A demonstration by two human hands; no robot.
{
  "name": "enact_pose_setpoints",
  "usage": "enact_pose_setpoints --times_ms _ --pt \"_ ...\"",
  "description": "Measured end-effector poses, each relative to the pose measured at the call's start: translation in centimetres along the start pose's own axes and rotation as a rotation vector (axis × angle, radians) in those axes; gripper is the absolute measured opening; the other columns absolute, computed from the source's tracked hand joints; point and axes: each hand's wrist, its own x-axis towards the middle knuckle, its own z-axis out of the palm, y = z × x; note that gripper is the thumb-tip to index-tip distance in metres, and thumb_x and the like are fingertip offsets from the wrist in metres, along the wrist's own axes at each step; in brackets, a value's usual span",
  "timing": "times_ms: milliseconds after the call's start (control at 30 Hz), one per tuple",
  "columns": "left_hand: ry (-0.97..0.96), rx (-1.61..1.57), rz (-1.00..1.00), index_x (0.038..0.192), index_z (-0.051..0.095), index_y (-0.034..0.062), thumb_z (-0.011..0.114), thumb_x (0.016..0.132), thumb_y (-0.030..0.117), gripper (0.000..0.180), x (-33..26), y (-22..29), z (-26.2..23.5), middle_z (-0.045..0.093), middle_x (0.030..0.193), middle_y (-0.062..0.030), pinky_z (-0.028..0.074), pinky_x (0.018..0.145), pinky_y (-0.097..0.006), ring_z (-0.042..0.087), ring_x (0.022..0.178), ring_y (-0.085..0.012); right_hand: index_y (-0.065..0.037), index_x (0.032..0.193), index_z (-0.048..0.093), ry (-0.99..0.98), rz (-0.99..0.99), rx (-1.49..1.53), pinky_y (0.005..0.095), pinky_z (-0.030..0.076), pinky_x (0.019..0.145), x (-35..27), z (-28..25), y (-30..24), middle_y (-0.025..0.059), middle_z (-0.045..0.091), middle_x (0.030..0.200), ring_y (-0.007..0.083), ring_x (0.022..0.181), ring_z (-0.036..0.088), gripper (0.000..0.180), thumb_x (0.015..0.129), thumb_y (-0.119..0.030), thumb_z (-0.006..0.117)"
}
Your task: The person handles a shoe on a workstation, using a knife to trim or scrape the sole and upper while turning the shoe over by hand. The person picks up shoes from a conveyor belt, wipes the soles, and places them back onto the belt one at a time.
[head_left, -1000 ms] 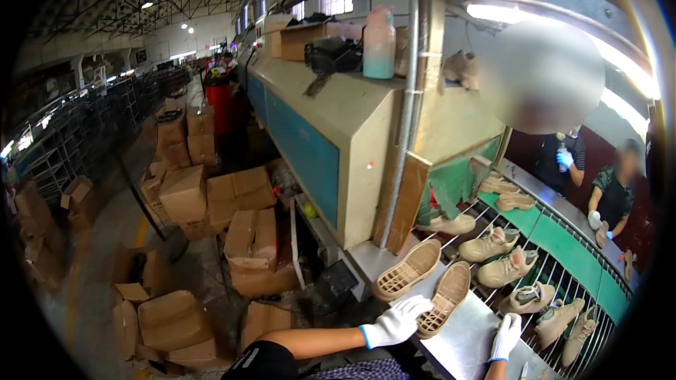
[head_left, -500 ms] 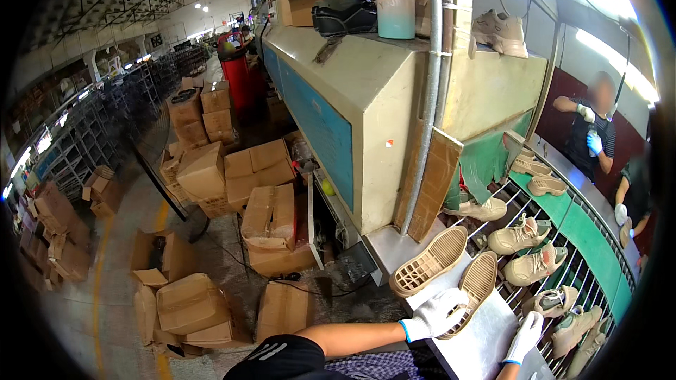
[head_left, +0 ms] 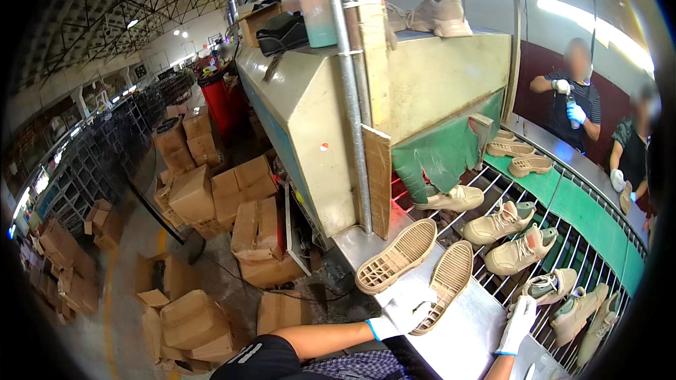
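My left hand (head_left: 404, 312), in a white glove with a blue cuff edge, grips the near end of a tan shoe sole (head_left: 451, 276). That sole lies tread up on a metal work surface (head_left: 461, 331). A second tan sole (head_left: 398, 256), also tread up, rests just left of it. Over the right edge of the surface, my gloved right hand (head_left: 518, 325) appears to hold nothing, its fingers stretched forward. Its fingertips are close to a beige lace-up shoe (head_left: 553, 286) on the wire rack; whether they touch it cannot be told.
Several beige shoes (head_left: 522, 250) stand on the wire rack (head_left: 486, 204), bordered by a green belt (head_left: 563, 197). A large cream machine (head_left: 324, 119) rises ahead, with a metal pipe (head_left: 355, 134). Cardboard boxes (head_left: 257, 229) fill the floor at left. Two people (head_left: 574, 98) work across the rack.
The whole view has turned to the right, so the machine and rack appear farther left. My left hand stays at the sole, and my right hand stays by the rack.
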Motion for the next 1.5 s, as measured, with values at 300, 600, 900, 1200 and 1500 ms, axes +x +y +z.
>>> enact_pose_setpoints --times_ms 300,600,900,1200,1500 --pt "-0.046 -0.016 -0.03 0.122 0.071 0.0034 0.062 0.097 0.003 0.026 -0.8 -1.1 0.7 0.073 0.115 -0.0175 0.058 0.097 -0.042 0.072 0.108 -0.0356 -0.006 0.101 0.065 -0.013 -0.004 0.03 0.0254 0.037 0.053 0.1 -0.1 -0.3 -0.0007 0.057 0.072 0.0065 0.058 0.047 0.02 0.11 -0.022 0.056" --pt "-0.056 -0.008 -0.07 0.122 0.071 0.0036 0.063 0.098 0.003 0.025 -0.6 -0.7 0.4 0.073 0.118 -0.0177 0.058 0.098 -0.042 0.072 0.11 -0.0356 -0.008 0.101 0.064 0.02 0.024 0.039 0.0251 0.035 0.051 0.5 -0.1 0.9 -0.0021 0.054 0.071 0.0058 0.057 0.045 0.02 0.11 -0.023 0.056" --pt "-0.063 0.109 -0.039 0.11 0.074 0.0033 0.061 0.096 0.007 0.019 -1.7 -3.4 1.5 0.073 0.101 -0.017 0.058 0.092 -0.046 0.07 0.1 -0.0346 -0.006 0.105 0.071 -0.219 -0.602 -1.098 0.0492 0.056 0.091 -2.4 0.6 -5.9 0.0183 0.071 0.111 0.0374 0.107 0.067 0.019 0.101 -0.015 0.055" --pt "-0.011 -0.006 0.004 0.1 0.074 -0.0011 0.061 0.09 0.005 0.018 0.5 1.1 0.7 0.075 0.108 -0.0206 0.053 0.11 -0.053 0.071 0.111 -0.0423 -0.008 0.127 0.071 -0.161 -0.087 -0.276 0.0376 0.059 0.094 -2.9 0.4 -6.6 0.0172 0.079 0.113 0.0297 0.102 0.077 0.035 0.101 -0.032 0.07" --pt "-0.038 -0.006 -0.015 0.098 0.072 -0.0024 0.056 0.088 0.003 0.02 0.0 1.4 0.7 0.074 0.109 -0.0221 0.05 0.111 -0.055 0.068 0.112 -0.0453 -0.006 0.131 0.068 -0.167 -0.133 -0.383 0.038 0.058 0.097 -2.7 1.2 -6.4 0.0169 0.077 0.121 0.0309 0.11 0.075 0.04 0.103 -0.035 0.068"
